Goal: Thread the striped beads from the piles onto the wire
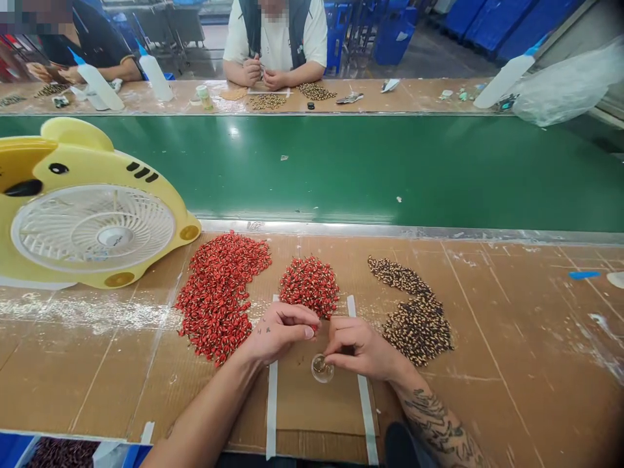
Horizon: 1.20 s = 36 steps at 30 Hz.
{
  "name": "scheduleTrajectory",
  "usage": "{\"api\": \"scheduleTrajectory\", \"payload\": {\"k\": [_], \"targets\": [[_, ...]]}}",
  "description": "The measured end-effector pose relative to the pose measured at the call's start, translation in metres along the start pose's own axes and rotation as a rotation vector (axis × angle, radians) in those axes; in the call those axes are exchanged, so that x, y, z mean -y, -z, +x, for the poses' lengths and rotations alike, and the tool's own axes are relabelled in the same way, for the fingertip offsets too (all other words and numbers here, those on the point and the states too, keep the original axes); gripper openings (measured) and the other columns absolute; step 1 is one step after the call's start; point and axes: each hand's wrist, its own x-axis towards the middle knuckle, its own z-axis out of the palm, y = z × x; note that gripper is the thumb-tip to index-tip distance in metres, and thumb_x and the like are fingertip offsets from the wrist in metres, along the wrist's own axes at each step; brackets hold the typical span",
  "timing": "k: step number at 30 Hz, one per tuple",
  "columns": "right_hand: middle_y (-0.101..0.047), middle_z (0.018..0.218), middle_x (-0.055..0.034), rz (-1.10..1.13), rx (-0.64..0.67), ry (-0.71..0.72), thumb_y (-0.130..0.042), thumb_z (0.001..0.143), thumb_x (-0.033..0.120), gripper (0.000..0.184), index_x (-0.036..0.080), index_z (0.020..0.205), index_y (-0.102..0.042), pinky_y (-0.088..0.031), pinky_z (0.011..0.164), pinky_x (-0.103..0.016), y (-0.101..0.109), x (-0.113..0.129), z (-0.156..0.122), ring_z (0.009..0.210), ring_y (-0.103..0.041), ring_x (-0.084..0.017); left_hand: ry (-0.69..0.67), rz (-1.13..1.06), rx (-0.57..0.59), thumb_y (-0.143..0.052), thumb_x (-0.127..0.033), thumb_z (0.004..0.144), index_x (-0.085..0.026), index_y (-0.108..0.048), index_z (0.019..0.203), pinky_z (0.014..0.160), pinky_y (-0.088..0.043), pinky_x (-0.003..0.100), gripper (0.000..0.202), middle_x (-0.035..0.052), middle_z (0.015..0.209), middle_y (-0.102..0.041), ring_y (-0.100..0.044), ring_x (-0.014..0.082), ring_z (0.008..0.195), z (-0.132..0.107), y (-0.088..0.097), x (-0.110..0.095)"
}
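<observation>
Counting from the left hand point(280, 331) and the right hand point(363, 348), a pile of red beads point(309, 286) stands in the way at 12 o'clock, and a bigger red pile point(217, 296) at 11 o'clock. At 1 o'clock, a brown speckled bead pile point(414, 322) blocks the passing. Between the hands sits a small glass cup point(322, 368). At 3 o'clock, the cardboard work surface point(511, 364) gives wide room for a hand. At 9 o'clock there is room also, and at 10 o'clock a yellow fan point(92, 221) stands in the way.

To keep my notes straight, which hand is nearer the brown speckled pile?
Right. The right hand sits just left of the brown speckled pile, and the left hand is farther left, beyond the right hand.
</observation>
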Motion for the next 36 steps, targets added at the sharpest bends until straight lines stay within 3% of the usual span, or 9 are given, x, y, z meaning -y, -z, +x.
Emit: {"api": "scheduleTrajectory", "payload": {"k": [4,10,14,19,23,26,31,36], "targets": [[-0.062,0.068,-0.0034,-0.055,0.026,0.036,-0.059,0.096,0.039,0.031,0.017,0.078,-0.072,-0.04,0.06,-0.025,0.002,0.003,-0.001,0.065,-0.055,-0.014,0.079,-0.006,-0.088,-0.089,-0.014,0.055,-0.014,-0.081,0.072,0.061,-0.048,0.023,0.019,0.0049,0.07,-0.074,-0.063,0.0119,0.06,0.0,0.002,-0.001],[-0.061,0.065,-0.0034,-0.153,-0.073,0.149,-0.058,0.096,0.032,0.027,0.018,0.076,-0.068,-0.039,0.061,-0.028,-0.003,0.008,0.002,0.063,-0.052,-0.015,0.059,-0.007,-0.116,-0.089,-0.017,0.054,-0.013,-0.077,0.065,0.057,-0.049,0.023,0.016,0.0036,0.065,-0.073,-0.063,0.0114,0.056,0.001,0.001,-0.001],[-0.057,0.061,-0.0009,-0.144,0.027,0.13,-0.056,0.096,0.031,0.029,0.018,0.071,-0.064,-0.037,0.059,-0.027,-0.003,0.012,0.003,0.06,-0.051,-0.014,0.053,0.012,-0.14,-0.089,-0.02,0.055,-0.013,-0.078,0.07,0.057,-0.05,0.024,0.02,0.0035,0.063,-0.073,-0.064,0.0125,0.054,0.003,0.004,0.002],[-0.058,0.065,-0.0024,-0.18,-0.009,0.113,-0.055,0.098,0.03,0.027,0.017,0.076,-0.066,-0.037,0.059,-0.027,-0.003,0.013,0.002,0.063,-0.05,-0.015,0.046,0.01,-0.146,-0.089,-0.021,0.057,-0.014,-0.079,0.078,0.057,-0.05,0.024,0.024,0.0023,0.061,-0.073,-0.064,0.0123,0.054,0.003,0.005,0.006],[-0.055,0.061,-0.0003,-0.167,0.024,0.101,-0.056,0.095,0.029,0.027,0.018,0.071,-0.064,-0.036,0.056,-0.027,0.001,0.017,0.0,0.059,-0.048,-0.014,0.028,0.099,-0.115,-0.084,-0.018,0.065,-0.016,-0.08,0.079,0.059,-0.049,0.022,0.015,0.002,0.065,-0.075,-0.064,0.0113,0.057,0.001,0.005,0.008],[-0.058,0.06,-0.0007,-0.067,-0.115,0.068,-0.058,0.094,0.029,0.025,0.019,0.072,-0.065,-0.038,0.056,-0.027,0.009,0.021,-0.007,0.058,-0.05,-0.014,0.038,0.202,-0.09,-0.081,-0.019,0.07,-0.017,-0.081,0.082,0.062,-0.051,0.023,0.013,0.003,0.072,-0.076,-0.066,0.0134,0.062,0.0,0.004,0.006],[-0.056,0.058,-0.0005,0.116,-0.546,0.024,-0.066,0.088,0.027,0.016,0.02,0.074,-0.068,-0.043,0.053,-0.03,0.01,0.02,-0.016,0.052,-0.051,-0.015,0.074,0.359,-0.074,-0.077,-0.018,0.072,-0.016,-0.081,0.084,0.062,-0.05,0.023,0.013,0.0049,0.075,-0.077,-0.068,0.0151,0.065,0.002,-0.001,0.003],[-0.058,0.062,-0.0015,0.084,-0.624,-0.002,-0.066,0.086,0.019,0.009,0.02,0.078,-0.07,-0.045,0.056,-0.032,0.004,0.014,-0.014,0.055,-0.052,-0.015,0.128,0.31,-0.105,-0.079,-0.017,0.067,-0.015,-0.079,0.079,0.056,-0.048,0.02,0.012,0.0026,0.066,-0.076,-0.066,0.0122,0.058,0.003,-0.006,0.001]]}}
